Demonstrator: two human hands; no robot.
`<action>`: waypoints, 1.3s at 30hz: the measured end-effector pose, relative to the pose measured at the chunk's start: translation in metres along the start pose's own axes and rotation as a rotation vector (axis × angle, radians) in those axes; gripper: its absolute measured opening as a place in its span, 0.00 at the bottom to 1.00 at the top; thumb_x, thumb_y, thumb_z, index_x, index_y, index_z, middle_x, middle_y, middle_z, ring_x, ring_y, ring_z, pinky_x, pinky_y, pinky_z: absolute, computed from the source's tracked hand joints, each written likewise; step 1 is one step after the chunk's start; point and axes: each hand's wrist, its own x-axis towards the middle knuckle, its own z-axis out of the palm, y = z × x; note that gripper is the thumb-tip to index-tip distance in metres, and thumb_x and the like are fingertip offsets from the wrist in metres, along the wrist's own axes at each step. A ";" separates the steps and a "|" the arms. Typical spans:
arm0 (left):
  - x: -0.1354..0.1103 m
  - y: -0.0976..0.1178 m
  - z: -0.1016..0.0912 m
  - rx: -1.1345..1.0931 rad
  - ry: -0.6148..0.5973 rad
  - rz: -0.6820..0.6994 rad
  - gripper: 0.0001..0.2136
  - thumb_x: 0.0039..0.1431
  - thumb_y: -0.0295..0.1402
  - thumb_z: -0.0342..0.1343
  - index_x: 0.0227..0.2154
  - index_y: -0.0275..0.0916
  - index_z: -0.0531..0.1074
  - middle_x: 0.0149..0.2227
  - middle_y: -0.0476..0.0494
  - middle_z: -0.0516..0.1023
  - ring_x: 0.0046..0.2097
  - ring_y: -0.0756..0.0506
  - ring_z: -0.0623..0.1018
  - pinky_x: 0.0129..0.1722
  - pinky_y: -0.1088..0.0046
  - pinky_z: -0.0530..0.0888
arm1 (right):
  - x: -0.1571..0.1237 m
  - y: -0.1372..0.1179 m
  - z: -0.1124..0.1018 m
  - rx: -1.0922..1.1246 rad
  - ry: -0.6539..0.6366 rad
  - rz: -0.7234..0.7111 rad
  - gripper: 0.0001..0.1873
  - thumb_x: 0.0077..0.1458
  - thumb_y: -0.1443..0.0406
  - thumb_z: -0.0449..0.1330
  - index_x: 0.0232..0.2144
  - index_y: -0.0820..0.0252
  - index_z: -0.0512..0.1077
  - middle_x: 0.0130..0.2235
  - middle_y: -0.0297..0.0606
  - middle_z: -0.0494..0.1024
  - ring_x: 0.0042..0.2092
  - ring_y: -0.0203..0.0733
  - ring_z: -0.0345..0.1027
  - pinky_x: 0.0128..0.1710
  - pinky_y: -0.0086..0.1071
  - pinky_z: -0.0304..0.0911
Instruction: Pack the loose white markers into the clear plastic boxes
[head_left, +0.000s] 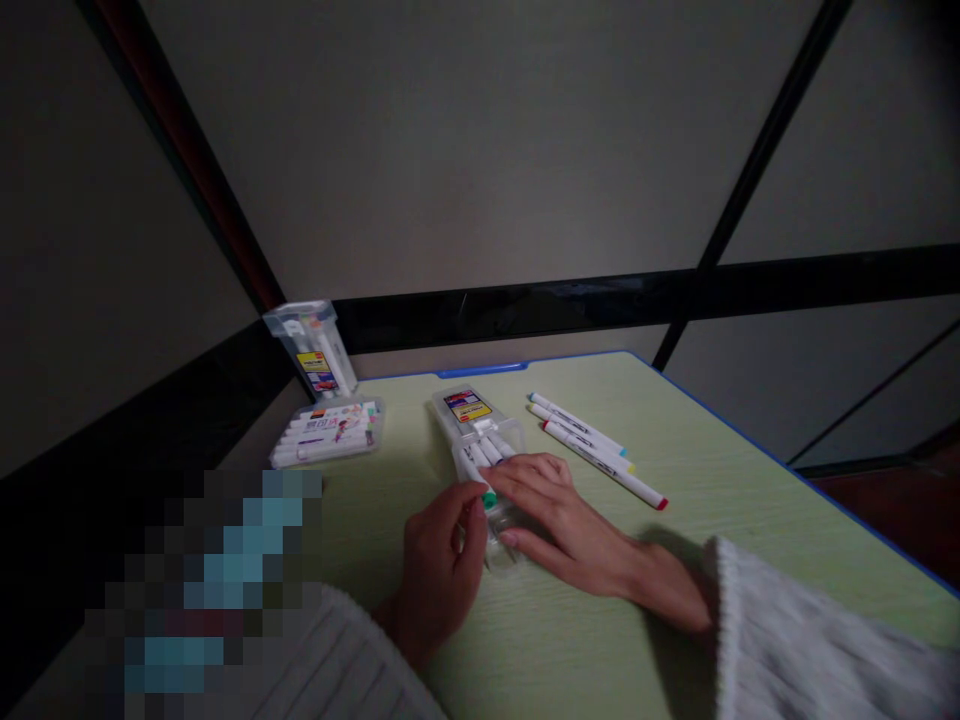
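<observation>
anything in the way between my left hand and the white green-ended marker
Nothing visible: the left hand has its fingers right at the white cylindrical marker with a green end. Beside it, the right hand partly covers the clear plastic case and other white markers inside.

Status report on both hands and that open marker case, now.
Left hand at green-ended marker. Right hand over open case, markers inside. Three loose markers right, apart from case.
</observation>
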 end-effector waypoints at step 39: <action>0.002 -0.001 0.002 -0.062 -0.018 -0.194 0.07 0.55 0.28 0.46 0.34 0.38 0.68 0.22 0.53 0.71 0.19 0.54 0.68 0.19 0.81 0.65 | 0.009 -0.006 -0.002 -0.040 -0.061 0.062 0.30 0.55 0.58 0.53 0.56 0.69 0.54 0.54 0.51 0.63 0.54 0.52 0.50 0.53 0.48 0.44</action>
